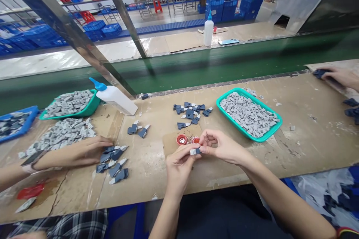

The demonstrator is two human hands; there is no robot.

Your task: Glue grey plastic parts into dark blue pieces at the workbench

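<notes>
Between my two hands is a small grey and dark blue plastic part. My left hand pinches its grey end, while the fingers of my right hand close on the dark blue end. Just beyond my fingertips two red caps sit on a cardboard piece, the nearer one partly covered by my hands. Farther back lies a group of dark blue and grey parts. To the right of my right hand stands a green basket heaped with small grey pieces.
A co-worker's hand at left touches joined parts. Another person's hand holds dark parts at right. A white glue bottle, a second green basket and loose grey pieces stand left. A green conveyor belt runs behind.
</notes>
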